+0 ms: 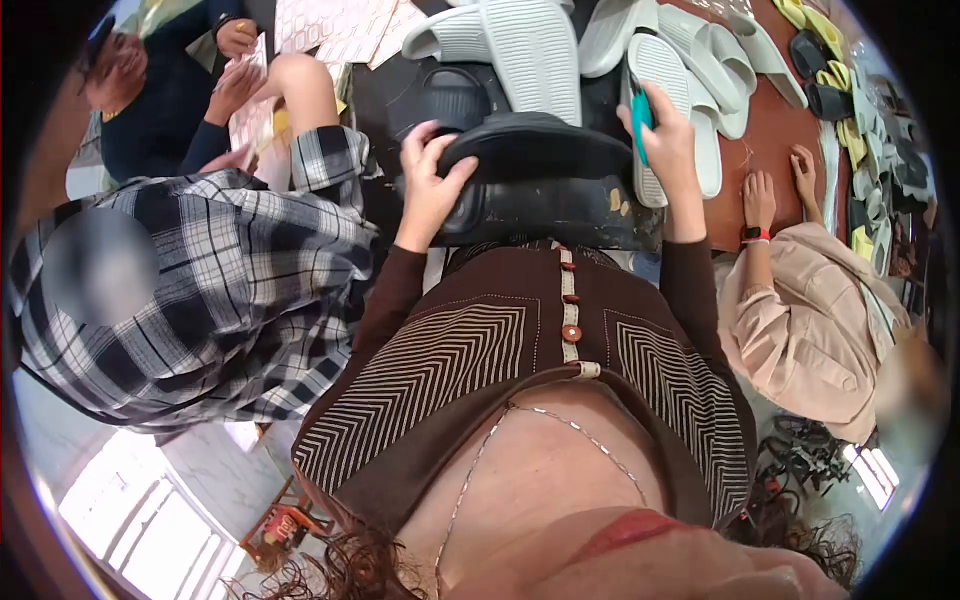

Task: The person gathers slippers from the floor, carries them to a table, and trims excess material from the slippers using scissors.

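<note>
My left hand (436, 185) grips one end of a black slide sandal (545, 150), thumb and fingers around its edge. The sandal is held on its side above the dark table, near my body. In my right hand (665, 140) is a small teal-handled tool (640, 125), with fingers closed round it close to the sandal's other end. The tool's exact kind is hard to make out. Another black slide (455, 97) lies behind my left fingers, partly hidden. A pale grey-white slide (535, 60) rests sole up just beyond the held sandal.
More pale slides (705, 55) lie at the back right, with black and yellow ones (840, 85) farther off. A person in a plaid shirt (240, 250) sits at left; another in beige (800, 330) at right, hands on the brown table. Printed sheets (335, 25) lie at the back left.
</note>
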A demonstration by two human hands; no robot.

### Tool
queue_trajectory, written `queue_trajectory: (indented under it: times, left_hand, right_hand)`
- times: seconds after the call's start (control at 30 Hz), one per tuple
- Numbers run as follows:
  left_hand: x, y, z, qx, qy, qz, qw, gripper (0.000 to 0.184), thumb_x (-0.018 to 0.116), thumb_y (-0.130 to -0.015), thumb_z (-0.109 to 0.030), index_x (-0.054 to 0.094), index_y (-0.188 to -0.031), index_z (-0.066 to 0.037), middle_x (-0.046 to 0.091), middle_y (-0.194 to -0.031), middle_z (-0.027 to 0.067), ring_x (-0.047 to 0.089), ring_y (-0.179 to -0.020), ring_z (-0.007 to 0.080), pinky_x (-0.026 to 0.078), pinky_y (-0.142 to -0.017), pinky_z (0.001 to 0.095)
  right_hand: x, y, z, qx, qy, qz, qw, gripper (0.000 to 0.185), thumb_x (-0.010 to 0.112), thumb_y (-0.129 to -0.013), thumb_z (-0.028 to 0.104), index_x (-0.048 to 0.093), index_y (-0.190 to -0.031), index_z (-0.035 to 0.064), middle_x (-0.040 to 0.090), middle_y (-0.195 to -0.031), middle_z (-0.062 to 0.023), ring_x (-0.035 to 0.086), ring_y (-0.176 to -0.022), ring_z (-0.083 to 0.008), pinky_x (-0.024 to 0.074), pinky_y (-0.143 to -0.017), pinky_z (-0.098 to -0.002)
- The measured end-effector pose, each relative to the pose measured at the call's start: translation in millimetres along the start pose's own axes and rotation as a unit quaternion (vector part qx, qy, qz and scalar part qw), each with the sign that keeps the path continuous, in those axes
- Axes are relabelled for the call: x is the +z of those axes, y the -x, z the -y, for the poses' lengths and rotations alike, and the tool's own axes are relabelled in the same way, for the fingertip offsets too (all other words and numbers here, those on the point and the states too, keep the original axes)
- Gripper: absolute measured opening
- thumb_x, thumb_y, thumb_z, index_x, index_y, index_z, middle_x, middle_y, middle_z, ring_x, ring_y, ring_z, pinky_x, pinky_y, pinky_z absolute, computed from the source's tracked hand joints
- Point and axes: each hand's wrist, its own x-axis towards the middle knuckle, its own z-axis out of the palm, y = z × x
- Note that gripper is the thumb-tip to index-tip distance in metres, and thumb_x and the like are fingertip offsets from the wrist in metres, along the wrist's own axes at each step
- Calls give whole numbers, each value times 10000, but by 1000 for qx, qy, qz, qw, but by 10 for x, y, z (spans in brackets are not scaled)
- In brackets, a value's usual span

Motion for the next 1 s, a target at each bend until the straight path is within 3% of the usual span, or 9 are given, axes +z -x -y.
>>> queue_trajectory:
  times: [0.07, 0.17, 0.27, 0.33, 0.4, 0.53, 0.63, 0.83, 1.0]
  left_hand:
    - [-39, 114, 137, 43, -111, -39, 992, 394, 753, -704, -184, 600, -1047, -65, 373, -1328, 222, 407, -1191, 370, 337, -992, 407]
    - [-68, 408, 489, -127, 26, 66, 989, 484, 769, -702, -267, 589, -1113, -83, 357, -1330, 305, 369, -1244, 407, 340, -1002, 416]
    - [-62, 648, 504, -111, -81, 97, 986, 552, 749, -726, -324, 566, -1141, -10, 362, -1332, 308, 402, -1206, 412, 355, -993, 405]
    - [-40, 730, 370, -161, -32, 75, 984, 461, 714, -773, -241, 559, -1096, 50, 489, -1245, 221, 489, -1134, 300, 394, -941, 357]
    - [-37, 789, 18, -294, 232, 82, 923, 303, 662, -808, -114, 571, -1055, 37, 597, -1067, 104, 562, -961, 187, 431, -849, 291]
    - [-6, 1059, -285, -221, 341, 44, 913, 280, 603, -842, -36, 544, -1112, 7, 614, -982, 21, 564, -824, 115, 444, -789, 246]
    - [-213, 1131, -701, -163, 291, 39, 942, 279, 605, -841, -16, 540, -1110, 15, 616, -1029, 53, 554, -901, 115, 432, -822, 254]
    - [-221, 795, -1399, -55, 406, -30, 912, 474, 616, -852, -97, 420, -1265, 25, 509, -1227, 94, 487, -1116, 203, 351, -987, 337]
    - [645, 50, -2019, -68, 495, 8, 866, 195, 587, -857, -31, 516, -1033, 9, 570, -1030, 63, 543, -917, 139, 434, -836, 278]
  right_hand:
    - [-209, 303, -44, 189, -55, 72, 978, 410, 728, -748, 200, 591, -1089, 19, 651, -827, -184, 666, -750, -270, 497, -656, -325]
    - [-339, 780, -115, 125, -46, -9, 991, 397, 727, -754, 197, 591, -1099, 54, 624, -770, -197, 655, -682, -261, 485, -616, -335]
    - [-427, 1151, -126, 188, -61, 10, 980, 377, 714, -763, 208, 596, -1101, 89, 602, -747, -202, 633, -648, -293, 483, -600, -346]
    - [-410, 1360, -105, 151, -65, -23, 986, 398, 709, -775, 239, 586, -1119, 84, 627, -801, -205, 646, -696, -312, 495, -618, -356]
    - [-378, 1540, -19, 164, -89, -27, 982, 426, 710, -780, 222, 562, -1144, 56, 628, -845, -206, 650, -754, -326, 497, -657, -354]
    - [-359, 1781, -145, 126, -126, -126, 976, 439, 706, -783, 166, 535, -1132, -38, 629, -774, -166, 643, -682, -228, 491, -617, -315]
    - [-566, 1891, -134, 244, -274, -113, 923, 453, 664, -816, 120, 479, -1195, -42, 608, -744, -37, 551, -616, -54, 430, -524, -208]
    - [-605, 2182, -440, 259, -392, -118, 875, 410, 636, -836, 90, 472, -1195, -21, 582, -757, -11, 509, -596, -42, 417, -510, -198]
    - [-575, 2324, -332, 284, -428, -84, 854, 389, 642, -830, 85, 497, -1174, -25, 582, -760, -5, 489, -590, -37, 404, -512, -199]
